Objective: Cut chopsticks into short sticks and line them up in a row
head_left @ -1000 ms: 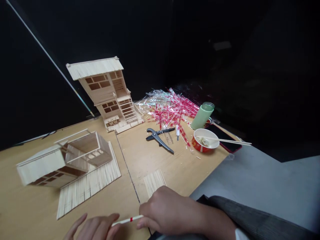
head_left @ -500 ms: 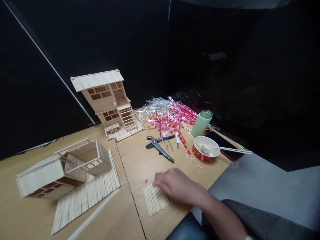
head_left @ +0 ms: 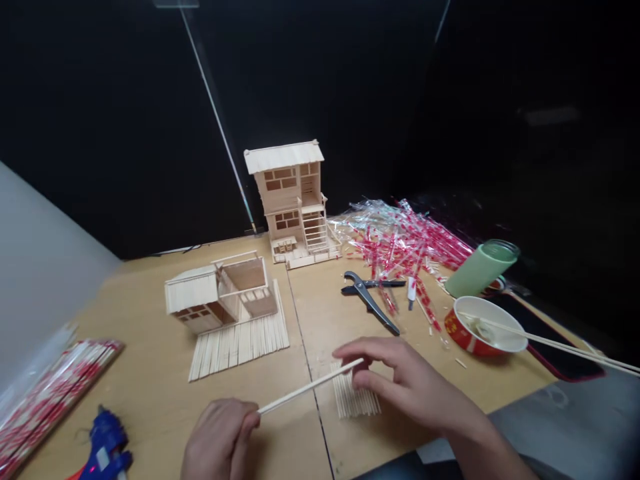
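Note:
Pinched between thumb and fingers of my left hand (head_left: 223,437) is the near end of a pale wooden chopstick (head_left: 305,390), which slants up to the right. My right hand (head_left: 400,377) is at its far end, thumb and fingers curved and apart; whether they touch the stick I cannot tell. Under those fingers a row of short cut sticks (head_left: 357,400) lies side by side on the table, partly covered by the hand. To the left stands a small stick-built house model (head_left: 225,297) on a slatted base (head_left: 235,347).
Further back is a two-storey stick house (head_left: 290,193). Pliers-like cutters (head_left: 373,300), a small tube (head_left: 411,292), a heap of red-and-clear wrappers (head_left: 400,233), a green bottle (head_left: 483,267), a red bowl (head_left: 470,333) and a phone (head_left: 560,347) are rightward. A blue glue gun (head_left: 106,443) and wrapped chopsticks (head_left: 60,393) lie left.
The view has swung left, bringing the glue gun and wrapped chopsticks in. My left hand has come into view with the chopstick. My right hand has lifted, its fingers now spread.

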Tool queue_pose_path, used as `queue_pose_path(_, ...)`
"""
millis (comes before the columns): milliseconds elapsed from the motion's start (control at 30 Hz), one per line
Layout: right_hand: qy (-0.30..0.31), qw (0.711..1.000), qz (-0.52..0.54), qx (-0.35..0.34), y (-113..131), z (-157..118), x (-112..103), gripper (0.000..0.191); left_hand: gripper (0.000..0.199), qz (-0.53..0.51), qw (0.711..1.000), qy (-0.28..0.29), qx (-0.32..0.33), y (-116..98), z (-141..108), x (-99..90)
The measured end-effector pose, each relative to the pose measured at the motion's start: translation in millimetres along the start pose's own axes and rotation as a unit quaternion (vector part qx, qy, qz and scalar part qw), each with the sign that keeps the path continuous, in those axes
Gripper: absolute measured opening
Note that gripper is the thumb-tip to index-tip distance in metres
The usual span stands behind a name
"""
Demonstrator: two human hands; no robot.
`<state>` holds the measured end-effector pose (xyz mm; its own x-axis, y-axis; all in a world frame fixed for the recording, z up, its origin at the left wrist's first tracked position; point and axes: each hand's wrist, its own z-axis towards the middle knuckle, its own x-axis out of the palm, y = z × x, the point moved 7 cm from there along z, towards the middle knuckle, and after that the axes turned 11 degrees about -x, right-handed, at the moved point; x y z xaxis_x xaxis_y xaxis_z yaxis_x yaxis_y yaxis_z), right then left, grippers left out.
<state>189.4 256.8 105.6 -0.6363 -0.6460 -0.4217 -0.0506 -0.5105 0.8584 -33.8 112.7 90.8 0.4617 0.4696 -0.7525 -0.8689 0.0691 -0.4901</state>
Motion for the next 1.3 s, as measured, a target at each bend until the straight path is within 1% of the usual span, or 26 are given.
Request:
queue_pose_path(67,0.003,1.0,0.003,0.014,1.7,-1.6,11.2,0.023,0.022,-0.003,1.0,-0.006,-0.005,-5.5,1.5,-1.4)
queue_pose_path(167,0.008,1.0,-0.019,0.014,-1.9,-3.4,20.1,0.028,0.021,-0.001,1.0,-0.007,-0.002,-7.0,-2.8,-3.3)
queue_pose_path(233,0.025,0.999,-0.032,0.011,-4.6,-7.3,24.7,0.028,0.02,0.004,1.0,0.004,-0.001,-3.8,-8.6,-0.8)
queue_pose_path(333,0.045,0.997,-0.063,0.005,-5.4,-17.2,28.8,0.025,0.019,0.014,0.999,0.035,0.007,-1.3,-17.9,7.8)
queue_pose_path(400,0.042,0.994,-0.096,-0.008,-3.1,-24.5,29.2,0.022,0.019,0.021,0.998,0.048,0.02,-4.7,-21.6,12.7)
queue_pose_path(467,0.035,0.992,-0.118,-0.025,-0.5,-31.1,29.7,0.02,0.021,0.024,0.998,0.048,0.031,-11.1,-21.8,15.3)
queue_pose_path(567,0.029,0.991,-0.126,-0.028,-1.0,-37.8,29.9,0.021,0.025,0.018,0.998,0.049,0.039,-21.6,-16.5,18.5)
queue_pose_path(667,0.023,0.99,-0.135,-0.024,-3.8,-39.9,26.2,0.021,0.027,0.018,0.997,0.057,0.039,-27.5,-10.0,22.6)
queue_pose_path(900,-0.023,0.993,-0.111,-0.014,-7.7,-37.1,13.1,0.023,0.027,0.008,0.998,0.051,0.021,-26.4,-4.6,26.1)
queue_pose_path(1033,-0.016,0.994,-0.104,-0.008,-11.8,-34.5,12.9,0.023,0.029,0.013,0.999,0.049,0.008,-25.4,-3.8,27.3)
queue_pose_path(1100,-0.035,0.996,-0.083,0.002,-17.8,-34.3,9.7,0.02,0.029,0.008,0.999,0.046,-0.001,-24.5,-3.5,27.2)
queue_pose_path(1133,-0.056,0.997,-0.055,0.013,-22.5,-34.4,7.1,0.018,0.029,-0.002,0.999,0.043,-0.008,-23.5,-3.5,26.4)
queue_pose_path(1200,-0.11,0.992,0.047,0.046,-34.5,-34.4,3.5,0.017,0.032,-0.038,0.998,0.033,-0.029,-20.3,-4.0,23.8)
queue_pose_path(1267,-0.148,0.97,0.176,0.072,-42.9,-31.2,7.7,0.023,0.036,-0.087,0.994,0.019,-0.061,-15.3,-5.8,21.2)
queue_pose_path(1300,-0.155,0.958,0.228,0.075,-43.2,-27.6,12.8,0.026,0.038,-0.112,0.99,0.008,-0.081,-12.3,-7.4,20.3)
